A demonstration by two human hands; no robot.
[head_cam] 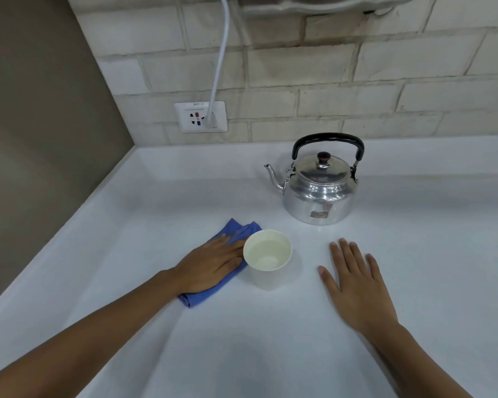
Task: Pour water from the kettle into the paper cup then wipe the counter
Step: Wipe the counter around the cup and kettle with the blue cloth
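- On the white counter [270, 334], seen from the head camera, the paper cup [267, 258] stands upright with water in it, and the kettle [319, 191] sits upright behind it and to the right, well apart, lid on and spout pointing left. The pour looks done; wiping is the step in hand.
- Left hand [210, 264] lies palm down on the blue cloth [210, 285], fingers [230, 245] straight and close together, pressing the cloth flat and not pinching it. Its fingertips sit just beside the cup's rim; whether they touch it I cannot tell.
- Right hand [354, 282] rests flat on the bare counter to the right of the cup, fingers slightly spread, holding nothing.
- Cloth is folded, with 1 end poking out beyond the fingertips, behind the cup's left side, and the other end near the wrist.
- To wipe well, I would keep the palm flat and the pressure even, and sweep away from the cup first, since a nudge from the hand or cloth could tip it.
- Steadying or shifting the cup with the free right hand would open up the patch around it.
- No spill is visible on the surface.
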